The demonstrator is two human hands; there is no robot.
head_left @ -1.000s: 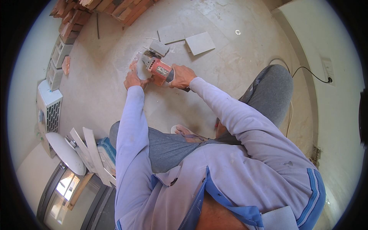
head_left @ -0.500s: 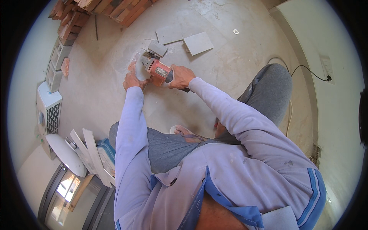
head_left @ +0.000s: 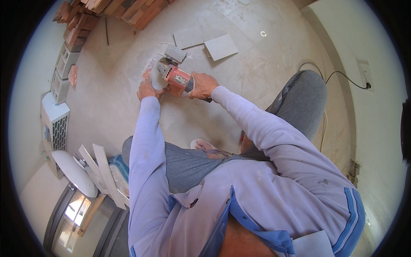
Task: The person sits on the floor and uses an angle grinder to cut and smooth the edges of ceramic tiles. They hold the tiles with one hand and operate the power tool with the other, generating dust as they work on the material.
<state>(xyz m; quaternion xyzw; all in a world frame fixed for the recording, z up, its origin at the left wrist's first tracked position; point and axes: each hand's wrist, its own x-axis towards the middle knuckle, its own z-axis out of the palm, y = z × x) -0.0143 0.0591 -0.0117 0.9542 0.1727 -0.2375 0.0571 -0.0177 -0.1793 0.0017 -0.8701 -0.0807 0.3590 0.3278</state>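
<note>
My right hand [head_left: 203, 86] is closed round the dark rear handle of a red angle grinder [head_left: 177, 79]. The grinder's grey head points up and left, and its disc lies close to a small grey tile offcut [head_left: 176, 53] on the floor. My left hand [head_left: 148, 88] grips a pale piece [head_left: 158, 77], seemingly tile, right beside the grinder head. Its fingers run along the far left side and the thumb is on the near side. The grinder partly covers this piece, and the contact between disc and piece is hard to make out.
Past the grinder lie a flat grey tile [head_left: 188, 39] and a lighter tile [head_left: 221, 47] overlapping it. Stacked bricks [head_left: 141, 13] stand far left, with hollow blocks [head_left: 64, 64] along the left wall. A black cord [head_left: 342, 75] reaches the right wall's socket [head_left: 366, 77].
Almost nothing differs; both hands and the grinder keep their places. The small offcut by the disc looks nearly unmoved.
</note>
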